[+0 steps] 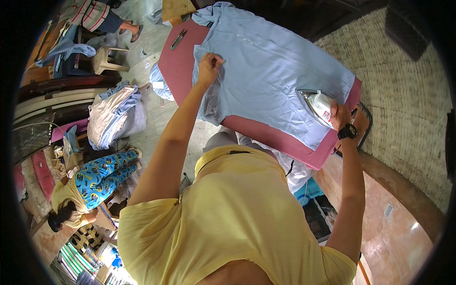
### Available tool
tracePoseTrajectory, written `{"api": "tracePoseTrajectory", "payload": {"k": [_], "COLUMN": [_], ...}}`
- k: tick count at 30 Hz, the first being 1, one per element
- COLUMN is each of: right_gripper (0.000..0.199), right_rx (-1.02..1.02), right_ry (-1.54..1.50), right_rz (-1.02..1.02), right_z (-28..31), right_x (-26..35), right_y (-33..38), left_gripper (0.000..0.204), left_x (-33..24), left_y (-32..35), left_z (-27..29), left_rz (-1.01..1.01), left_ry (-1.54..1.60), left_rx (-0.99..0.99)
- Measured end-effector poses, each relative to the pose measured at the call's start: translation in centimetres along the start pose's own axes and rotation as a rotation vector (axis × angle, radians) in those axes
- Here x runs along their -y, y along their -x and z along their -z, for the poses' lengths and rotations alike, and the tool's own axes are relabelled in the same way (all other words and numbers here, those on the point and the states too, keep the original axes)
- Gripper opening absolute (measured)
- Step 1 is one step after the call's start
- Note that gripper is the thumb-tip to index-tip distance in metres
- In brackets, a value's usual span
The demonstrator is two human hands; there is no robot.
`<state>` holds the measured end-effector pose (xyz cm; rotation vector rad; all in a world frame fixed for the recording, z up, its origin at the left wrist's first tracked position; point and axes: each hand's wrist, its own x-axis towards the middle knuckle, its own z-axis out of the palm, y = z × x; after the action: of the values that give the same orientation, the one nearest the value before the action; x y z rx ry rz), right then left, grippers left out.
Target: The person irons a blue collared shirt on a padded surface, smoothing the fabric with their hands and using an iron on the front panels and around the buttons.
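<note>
A light blue shirt [270,61] lies spread over a padded ironing board [249,130] with a dark pink cover. My right hand [341,116] grips the handle of a white clothes iron [321,105], whose soleplate rests on the shirt near the board's right end. Small pale buttons show along the shirt's far part. Over the shirt's left edge is my left hand [209,69], its fingers curled together. Whether cloth is pinched between those fingertips cannot be made out. Green-handled thread snips [178,39] lie on the pink cover beyond my left hand.
A metal rest frame [365,127] sticks out at the board's right end. Left of me stands a pile of folded clothes [114,116], with a plastic stool [108,61] farther off. Another person [83,192] works at the lower left; someone's legs [124,26] show at the upper left.
</note>
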<state>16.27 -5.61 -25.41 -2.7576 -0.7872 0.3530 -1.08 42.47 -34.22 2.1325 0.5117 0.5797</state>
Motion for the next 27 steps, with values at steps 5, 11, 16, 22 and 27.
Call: {"api": "tracePoseTrajectory", "payload": {"k": [5,11,16,22,27], "right_gripper": [0.061,0.061,0.065,0.067,0.067], "right_rx": [-0.028,-0.032,0.025,-0.041,-0.059], "right_ry": [0.011,0.014,0.103,0.089,0.037], "right_rz": [-0.001,-0.083,-0.042,-0.029,-0.019], "right_z": [0.1,0.0,0.3,-0.4,0.2], "right_x": [0.1,0.9,-0.9,-1.6,0.0], "right_y": [0.5,0.1,0.3,0.7,0.5], "left_gripper": [0.008,0.007,0.004,0.006,0.009], "left_x": [0.6,-2.5,0.0,-0.4,-0.5], "left_y": [1.0,0.3,-0.1,1.3,0.9], "left_z": [2.7,-0.5,-1.0,4.4,5.0], "left_rz": [0.158,-0.187,-0.114,0.199,-0.046], "left_ry": [-0.009,-0.117,-0.120,0.021,-0.132], "left_rx": [-0.144,-0.061,-0.111,-0.309,-0.089]}}
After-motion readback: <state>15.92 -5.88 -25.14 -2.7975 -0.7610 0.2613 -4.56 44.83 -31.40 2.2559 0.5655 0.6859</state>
